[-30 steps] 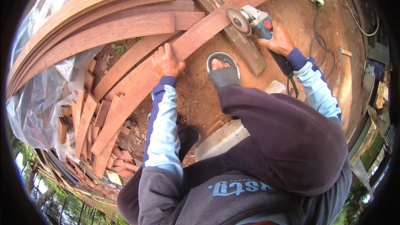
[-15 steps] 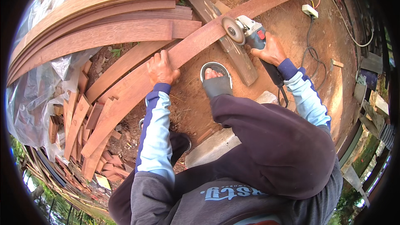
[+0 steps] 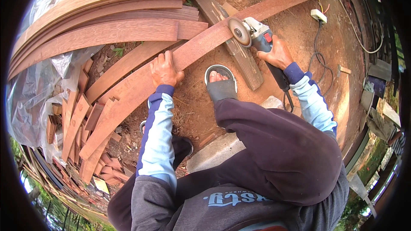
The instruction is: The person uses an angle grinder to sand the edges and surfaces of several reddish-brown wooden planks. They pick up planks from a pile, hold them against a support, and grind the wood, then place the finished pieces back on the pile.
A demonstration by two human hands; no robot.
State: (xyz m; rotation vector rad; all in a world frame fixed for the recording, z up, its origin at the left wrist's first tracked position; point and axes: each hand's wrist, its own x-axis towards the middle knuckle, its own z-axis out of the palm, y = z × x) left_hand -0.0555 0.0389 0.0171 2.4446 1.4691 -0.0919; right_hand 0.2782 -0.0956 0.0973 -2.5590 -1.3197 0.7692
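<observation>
A long reddish plank [image 3: 201, 48] runs from the lower left to the upper right in front of me. My left hand [image 3: 166, 69] is closed over the plank's near edge, left of its middle. In my right hand [image 3: 277, 52] is an angle grinder [image 3: 262, 36], gripped round its dark body just behind a red switch. Its round disc [image 3: 239, 31] lies over the plank, by the near edge; whether it touches the wood I cannot tell. A thick timber [image 3: 246, 66] crosses beneath the plank near the disc.
Several curved boards [image 3: 115, 32] are stacked at the upper left, beside clear plastic sheeting [image 3: 32, 107]. Wood offcuts [image 3: 113, 169] litter the lower left. My sandalled foot [image 3: 221, 81] stands near the timber. A white power socket [image 3: 318, 16] with a dark cord lies to the right.
Both hands, the grinder and the plank keep nearly the same places. The whole view has shifted slightly.
</observation>
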